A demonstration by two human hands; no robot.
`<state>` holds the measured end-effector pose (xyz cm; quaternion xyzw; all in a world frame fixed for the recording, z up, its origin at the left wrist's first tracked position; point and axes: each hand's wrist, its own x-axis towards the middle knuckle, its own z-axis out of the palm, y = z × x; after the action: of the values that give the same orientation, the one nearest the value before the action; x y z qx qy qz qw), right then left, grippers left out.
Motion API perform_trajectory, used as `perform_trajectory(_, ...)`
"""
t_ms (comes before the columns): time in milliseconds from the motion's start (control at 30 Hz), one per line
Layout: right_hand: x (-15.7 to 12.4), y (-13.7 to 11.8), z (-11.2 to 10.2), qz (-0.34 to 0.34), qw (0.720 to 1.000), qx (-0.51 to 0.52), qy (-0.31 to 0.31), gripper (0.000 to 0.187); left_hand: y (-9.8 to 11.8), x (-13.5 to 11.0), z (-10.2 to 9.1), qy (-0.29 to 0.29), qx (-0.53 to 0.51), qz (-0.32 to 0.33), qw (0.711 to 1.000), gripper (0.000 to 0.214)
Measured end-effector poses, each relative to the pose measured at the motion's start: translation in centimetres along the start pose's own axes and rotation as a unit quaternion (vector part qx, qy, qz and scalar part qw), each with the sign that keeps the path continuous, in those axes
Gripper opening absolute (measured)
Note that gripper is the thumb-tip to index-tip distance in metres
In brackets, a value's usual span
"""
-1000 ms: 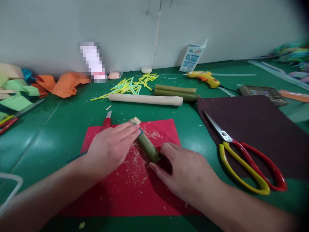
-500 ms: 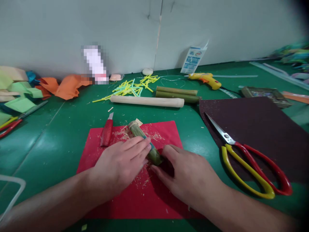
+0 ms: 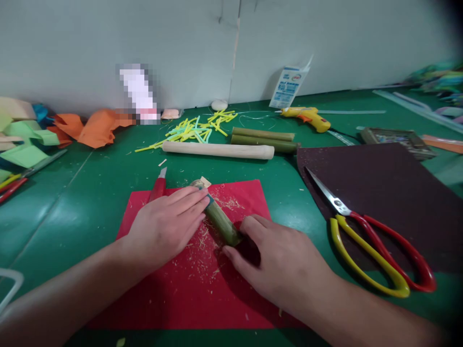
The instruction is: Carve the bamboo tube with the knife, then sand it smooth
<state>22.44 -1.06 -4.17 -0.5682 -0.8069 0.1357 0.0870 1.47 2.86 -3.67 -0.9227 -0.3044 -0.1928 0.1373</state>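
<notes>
A green bamboo tube (image 3: 223, 224) slants across the red sheet (image 3: 202, 299), its far end up and to the left. My right hand (image 3: 267, 253) grips the near end between thumb and fingers. Over the far part lies my left hand (image 3: 173, 221), fingers together and pressing a small dark blue-green piece (image 3: 209, 200), which looks like sandpaper, against the bamboo. Most of that piece is hidden under the fingers. Partly covered by my left hand, a red-handled craft knife (image 3: 159, 185) points away from me. Fine shavings (image 3: 204, 241) are scattered around the tube.
Large scissors (image 3: 340, 207) with red and yellow handles lie on a dark brown sheet (image 3: 398, 193) at right. Behind are a pale peeled stick (image 3: 219, 150), green bamboo pieces (image 3: 265, 140), yellow and mint cut strips (image 3: 197, 130) and a yellow glue gun (image 3: 307, 118). Orange paper (image 3: 99, 127) lies left.
My left hand has slid up along the bamboo toward its far end with the dark blue-green piece, now covering the knife's handle. My right hand keeps its grip.
</notes>
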Motion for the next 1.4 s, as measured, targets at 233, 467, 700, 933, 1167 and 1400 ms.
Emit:
perform_trajectory(233,-0.2,-0.1,0.5,-0.005,1.0,-0.002,0.017,0.017,1.7,-0.7,-0.1,-0.037,-0.066,0.046,0.996,0.029)
perform_trajectory(467,-0.2,-0.4,0.3,0.017,1.0,-0.013,0.014,0.021,0.5,-0.7,0.2,0.001,-0.024,-0.013,1.0,0.03)
perform_trajectory(700,0.0,-0.4,0.2,0.024,1.0,-0.004,0.0,0.021,1.6,-0.6,0.1,-0.008,-0.056,0.002,0.998,0.028)
perform_trajectory(933,-0.2,-0.2,0.3,0.027,1.0,0.008,-0.003,0.017,1.9,-0.6,0.2,-0.028,-0.102,0.03,0.994,0.029)
perform_trajectory(1167,0.0,-0.1,0.3,0.018,1.0,0.008,0.005,0.018,1.6,-0.4,0.0,-0.047,-0.083,0.037,0.995,0.031)
perform_trajectory(1400,0.0,-0.2,0.1,0.025,1.0,0.012,-0.011,0.019,1.8,-0.5,-0.1,-0.029,-0.071,0.022,0.997,0.03)
